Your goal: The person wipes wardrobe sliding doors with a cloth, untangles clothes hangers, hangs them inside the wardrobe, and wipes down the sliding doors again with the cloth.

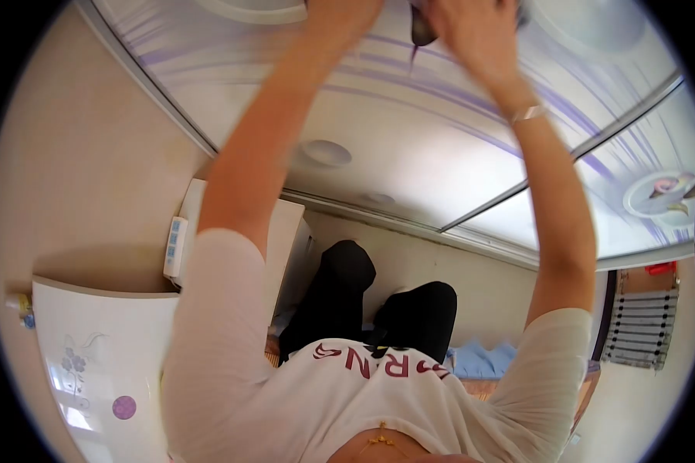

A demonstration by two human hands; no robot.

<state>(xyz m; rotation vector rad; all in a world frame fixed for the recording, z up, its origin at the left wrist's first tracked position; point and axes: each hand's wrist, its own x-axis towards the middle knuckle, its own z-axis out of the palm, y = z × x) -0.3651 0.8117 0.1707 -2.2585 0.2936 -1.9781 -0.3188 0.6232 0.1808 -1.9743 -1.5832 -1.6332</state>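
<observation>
Both my arms reach up in front of a glossy white sliding door (409,116) printed with purple streaks and pale circles. My left hand (344,11) is at the top edge of the picture, where its fingers are cut off. To its right, my right hand (479,35) is blurred, its fingers bent and apparently closed around something dark. A dark object (422,29) with a thin pointed end sticks out beside that hand, too smeared to name. A bracelet (528,114) circles my right wrist.
A metal rail (479,208) divides the door panels. At the left stand a white headboard-like panel (100,347) with a flower print and a white cabinet (286,239). Blue cloth (483,359) lies behind my right side; a striped mat (641,328) is at far right.
</observation>
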